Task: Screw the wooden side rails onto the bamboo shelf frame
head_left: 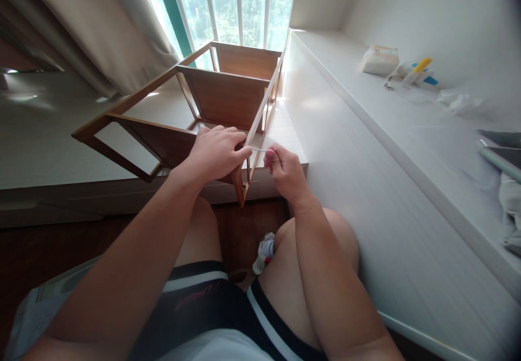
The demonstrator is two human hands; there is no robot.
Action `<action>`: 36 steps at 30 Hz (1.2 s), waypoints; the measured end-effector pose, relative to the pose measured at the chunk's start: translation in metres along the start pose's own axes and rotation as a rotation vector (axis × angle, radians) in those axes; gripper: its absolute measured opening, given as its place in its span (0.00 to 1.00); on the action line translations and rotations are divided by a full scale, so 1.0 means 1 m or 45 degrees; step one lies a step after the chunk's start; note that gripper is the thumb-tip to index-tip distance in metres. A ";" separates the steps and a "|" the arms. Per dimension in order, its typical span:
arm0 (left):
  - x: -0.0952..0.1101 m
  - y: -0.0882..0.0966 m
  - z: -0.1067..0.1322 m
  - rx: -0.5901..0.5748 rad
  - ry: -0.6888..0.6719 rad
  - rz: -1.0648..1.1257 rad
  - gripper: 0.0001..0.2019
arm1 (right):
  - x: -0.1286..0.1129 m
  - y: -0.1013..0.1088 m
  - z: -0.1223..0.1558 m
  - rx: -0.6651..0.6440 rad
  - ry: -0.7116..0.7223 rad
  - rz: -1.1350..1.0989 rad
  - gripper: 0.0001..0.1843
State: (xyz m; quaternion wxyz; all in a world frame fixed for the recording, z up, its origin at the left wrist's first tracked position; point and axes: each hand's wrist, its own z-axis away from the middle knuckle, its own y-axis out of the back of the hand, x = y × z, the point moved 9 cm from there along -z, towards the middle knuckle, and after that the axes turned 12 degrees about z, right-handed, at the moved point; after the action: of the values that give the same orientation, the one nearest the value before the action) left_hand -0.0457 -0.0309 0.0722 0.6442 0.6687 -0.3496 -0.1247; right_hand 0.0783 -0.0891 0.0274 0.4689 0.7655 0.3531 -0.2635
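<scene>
A brown wooden shelf frame with several panels lies tilted on the pale ledge in front of me. My left hand is closed over the shelf's near panel, by the corner where it meets a side rail. Just right of that corner, my right hand pinches a thin metal rod that looks like a hex key. The rod reaches leftward to the rail beside my left thumb. Its far tip is hidden at the rail, and its other end is mostly covered by my right fingers.
A long white counter runs along the right, bearing a tissue pack, a yellow-capped item and crumpled plastic. A barred window is behind the shelf, with a beige curtain at left. My knees are below.
</scene>
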 end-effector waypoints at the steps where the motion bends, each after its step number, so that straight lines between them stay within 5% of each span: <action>1: 0.000 0.000 0.000 -0.001 0.004 0.003 0.15 | 0.000 0.000 0.000 -0.001 0.000 0.001 0.22; 14: -0.001 0.000 -0.001 -0.010 0.017 0.004 0.15 | 0.003 -0.001 -0.001 0.088 -0.020 0.049 0.22; 25: 0.000 0.001 0.000 -0.001 0.002 -0.023 0.15 | 0.012 -0.030 0.005 0.028 -0.328 -0.600 0.29; 36: 0.002 0.000 0.000 -0.009 0.006 -0.015 0.16 | 0.019 -0.036 0.003 -0.084 -0.477 -0.766 0.29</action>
State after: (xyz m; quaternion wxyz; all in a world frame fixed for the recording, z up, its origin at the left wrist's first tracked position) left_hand -0.0441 -0.0318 0.0729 0.6468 0.6687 -0.3436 -0.1281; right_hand 0.0615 -0.0755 -0.0067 0.4516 0.5501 0.4788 -0.5140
